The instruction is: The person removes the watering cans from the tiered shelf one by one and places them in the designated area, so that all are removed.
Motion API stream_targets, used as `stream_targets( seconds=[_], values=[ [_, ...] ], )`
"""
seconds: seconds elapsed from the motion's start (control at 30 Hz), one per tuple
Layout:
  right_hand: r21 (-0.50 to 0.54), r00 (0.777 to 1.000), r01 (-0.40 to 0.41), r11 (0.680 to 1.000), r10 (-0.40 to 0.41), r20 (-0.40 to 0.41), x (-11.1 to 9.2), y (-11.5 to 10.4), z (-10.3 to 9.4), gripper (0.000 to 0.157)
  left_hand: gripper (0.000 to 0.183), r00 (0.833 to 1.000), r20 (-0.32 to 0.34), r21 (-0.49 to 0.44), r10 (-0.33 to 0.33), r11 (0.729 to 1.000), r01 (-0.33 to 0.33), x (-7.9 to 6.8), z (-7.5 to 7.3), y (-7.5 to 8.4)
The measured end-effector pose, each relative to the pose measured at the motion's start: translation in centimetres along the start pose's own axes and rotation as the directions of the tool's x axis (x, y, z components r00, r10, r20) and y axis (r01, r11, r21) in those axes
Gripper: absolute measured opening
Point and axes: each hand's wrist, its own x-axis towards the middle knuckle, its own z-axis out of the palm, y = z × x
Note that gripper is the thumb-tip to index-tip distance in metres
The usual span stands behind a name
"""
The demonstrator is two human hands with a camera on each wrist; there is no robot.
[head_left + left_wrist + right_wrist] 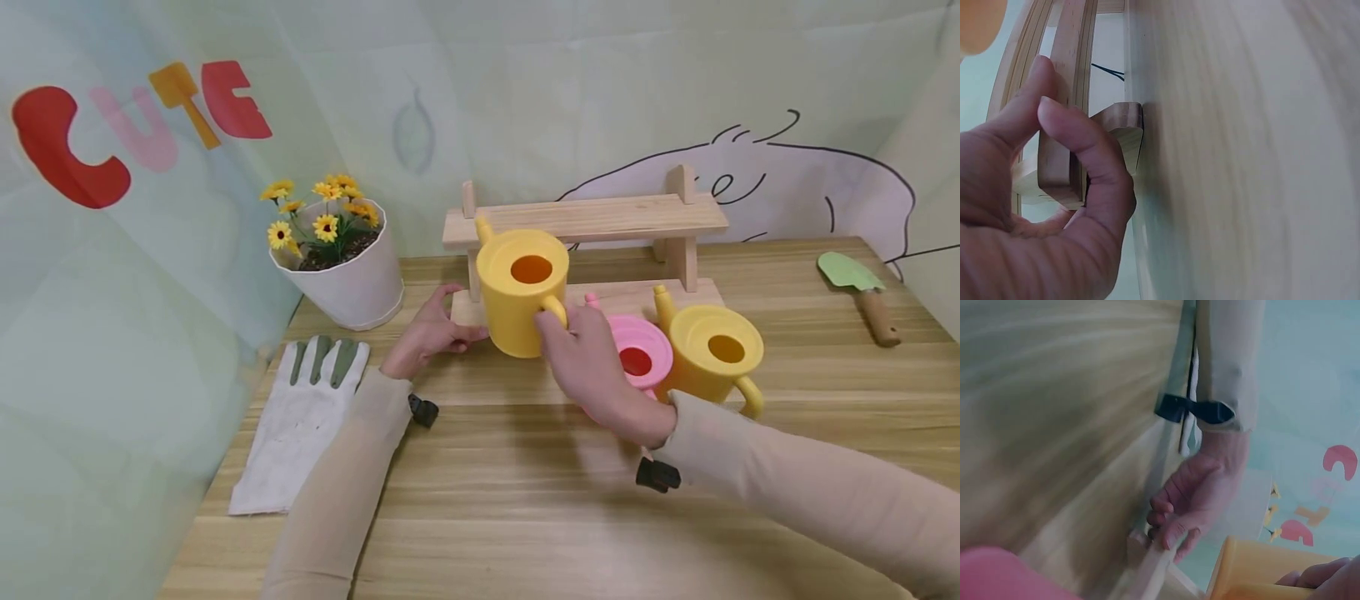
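Observation:
My right hand (600,371) grips a yellow watering can (506,312) by its handle, and the can is upright in front of the left part of a two-tier wooden shelf (600,217). The can's spout points toward the back. With thumb and fingers curled round it, my left hand (1079,187) holds the left end of the shelf's lower board (1057,159). A pink watering can (647,333) and a second yellow watering can (693,358) stand just right of my right hand, which partly hides the pink one.
A white pot (345,292) of yellow flowers stands at the back left. Before it lies a white and green glove (300,425). On the right is a green trowel with a wooden handle (877,317). A printed cloth (510,100) hangs behind the table (480,517).

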Motion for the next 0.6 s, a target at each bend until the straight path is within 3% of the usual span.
stream_targets(
  seconds=[0.6],
  values=[
    [0.003,0.998,-0.049,0.999,0.049,0.034,-2.7,4.5,1.4,0.037,0.096,1.000,-0.009,-0.010,-0.006,1.000,0.005,0.2,0.0,0.0]
  ],
)
